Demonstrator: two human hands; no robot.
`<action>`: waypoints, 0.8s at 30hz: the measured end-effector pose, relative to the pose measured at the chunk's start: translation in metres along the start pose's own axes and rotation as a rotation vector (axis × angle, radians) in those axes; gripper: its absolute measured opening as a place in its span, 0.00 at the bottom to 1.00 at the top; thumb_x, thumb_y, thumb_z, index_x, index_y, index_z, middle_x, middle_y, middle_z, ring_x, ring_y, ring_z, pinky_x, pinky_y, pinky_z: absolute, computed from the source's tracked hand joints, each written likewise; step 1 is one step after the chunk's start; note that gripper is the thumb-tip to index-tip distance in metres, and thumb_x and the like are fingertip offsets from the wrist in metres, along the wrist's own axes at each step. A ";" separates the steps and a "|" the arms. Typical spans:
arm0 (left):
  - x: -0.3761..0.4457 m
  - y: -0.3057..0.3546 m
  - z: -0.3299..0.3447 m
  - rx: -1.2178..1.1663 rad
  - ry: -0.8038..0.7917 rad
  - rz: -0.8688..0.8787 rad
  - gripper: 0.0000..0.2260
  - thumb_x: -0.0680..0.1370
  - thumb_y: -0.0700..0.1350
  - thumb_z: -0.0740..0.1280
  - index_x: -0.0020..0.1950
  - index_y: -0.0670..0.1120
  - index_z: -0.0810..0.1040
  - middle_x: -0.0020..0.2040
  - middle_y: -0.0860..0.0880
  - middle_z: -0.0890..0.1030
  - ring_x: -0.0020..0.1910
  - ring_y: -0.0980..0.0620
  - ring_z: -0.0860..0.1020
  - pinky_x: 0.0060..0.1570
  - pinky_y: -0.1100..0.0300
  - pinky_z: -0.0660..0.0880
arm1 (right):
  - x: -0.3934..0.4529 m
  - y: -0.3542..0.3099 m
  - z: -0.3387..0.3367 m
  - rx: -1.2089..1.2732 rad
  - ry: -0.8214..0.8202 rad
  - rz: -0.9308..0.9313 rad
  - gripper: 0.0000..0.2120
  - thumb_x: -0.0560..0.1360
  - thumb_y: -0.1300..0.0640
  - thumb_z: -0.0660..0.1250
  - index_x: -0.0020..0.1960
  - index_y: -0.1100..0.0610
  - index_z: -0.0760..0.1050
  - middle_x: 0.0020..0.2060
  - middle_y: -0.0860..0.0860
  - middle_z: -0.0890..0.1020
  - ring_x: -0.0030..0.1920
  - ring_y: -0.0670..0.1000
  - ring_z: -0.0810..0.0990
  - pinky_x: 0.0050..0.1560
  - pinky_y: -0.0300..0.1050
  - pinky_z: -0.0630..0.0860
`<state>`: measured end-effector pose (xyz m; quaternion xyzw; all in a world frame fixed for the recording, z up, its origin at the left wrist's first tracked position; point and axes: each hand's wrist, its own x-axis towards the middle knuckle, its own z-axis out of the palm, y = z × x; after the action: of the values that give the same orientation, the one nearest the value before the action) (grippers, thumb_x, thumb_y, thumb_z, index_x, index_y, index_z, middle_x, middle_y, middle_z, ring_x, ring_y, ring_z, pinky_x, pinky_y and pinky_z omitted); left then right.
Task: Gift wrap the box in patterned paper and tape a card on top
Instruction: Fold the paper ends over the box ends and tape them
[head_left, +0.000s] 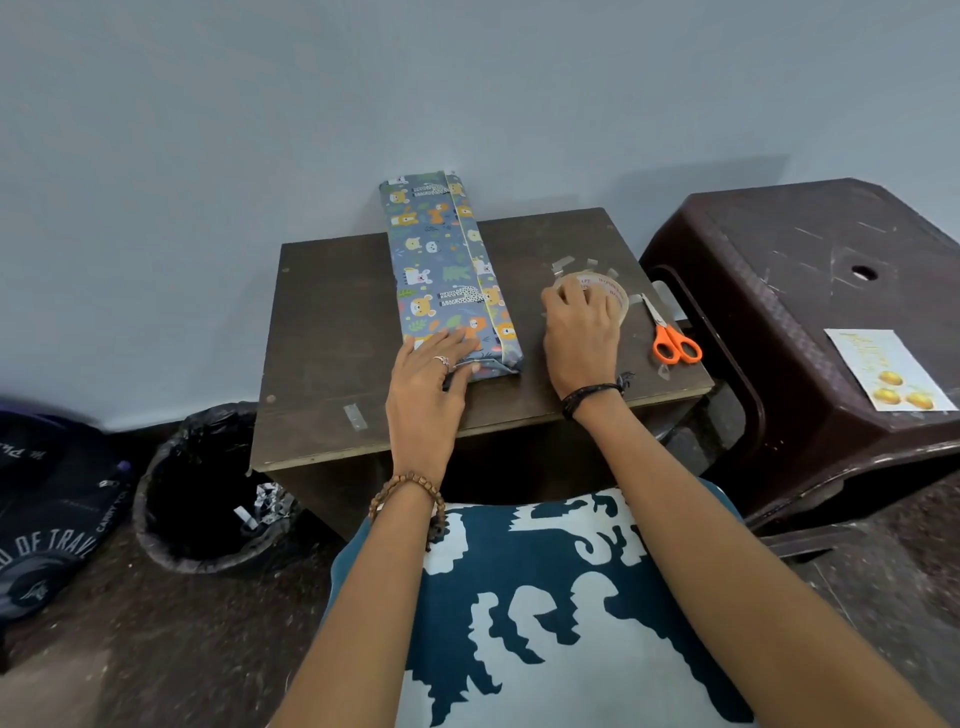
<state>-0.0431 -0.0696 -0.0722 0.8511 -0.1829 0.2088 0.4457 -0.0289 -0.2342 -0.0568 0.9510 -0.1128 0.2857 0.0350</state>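
- The box (449, 270) is long and narrow, wrapped in blue-grey paper printed with small cartoon animals and leaves; a pale seam runs along its length, right of centre.
- It lies on the desk (322, 332) left of the middle, its far end reaching past the back edge to the wall (311, 130), its near end folded shut.
- The left hand (434, 364) lies flat with straight fingers on the near end of the box, pressing the paper.
- The right hand (579, 332) has its fingers curled over the tape roll (610, 291), which sits on the desk right of the box.
- Orange-handled scissors (672, 338) lie just right of the roll; short cut strips of tape are stuck around it.
- The card (888, 369), pale with yellow round shapes, lies on a dark plastic stool (810, 249) beside the desk.
- The desk is dark brown and scuffed; a bin (208, 488) with a black liner stands on the floor to its left, with a dark bag (47, 519) beyond.
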 end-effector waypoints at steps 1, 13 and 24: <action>0.000 0.000 0.000 -0.001 0.003 -0.005 0.12 0.73 0.37 0.70 0.55 0.47 0.82 0.58 0.51 0.81 0.60 0.61 0.72 0.70 0.65 0.54 | -0.001 0.000 0.001 -0.024 0.003 -0.029 0.08 0.65 0.68 0.65 0.39 0.58 0.79 0.37 0.56 0.80 0.36 0.58 0.78 0.38 0.47 0.76; -0.001 0.003 0.001 0.008 0.000 -0.012 0.12 0.73 0.37 0.70 0.55 0.45 0.81 0.58 0.49 0.81 0.61 0.59 0.72 0.71 0.57 0.57 | -0.003 0.000 0.005 -0.138 0.031 -0.125 0.08 0.62 0.64 0.72 0.39 0.57 0.77 0.35 0.53 0.80 0.37 0.53 0.78 0.36 0.43 0.74; -0.001 0.004 0.001 0.039 -0.010 -0.016 0.12 0.72 0.39 0.72 0.55 0.45 0.82 0.58 0.48 0.81 0.62 0.52 0.75 0.70 0.56 0.59 | -0.007 -0.003 -0.005 -0.286 0.019 -0.124 0.04 0.61 0.58 0.71 0.36 0.54 0.78 0.29 0.50 0.80 0.36 0.51 0.78 0.38 0.41 0.73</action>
<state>-0.0456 -0.0721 -0.0706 0.8621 -0.1744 0.2044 0.4297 -0.0368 -0.2294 -0.0564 0.9387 -0.0932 0.2730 0.1888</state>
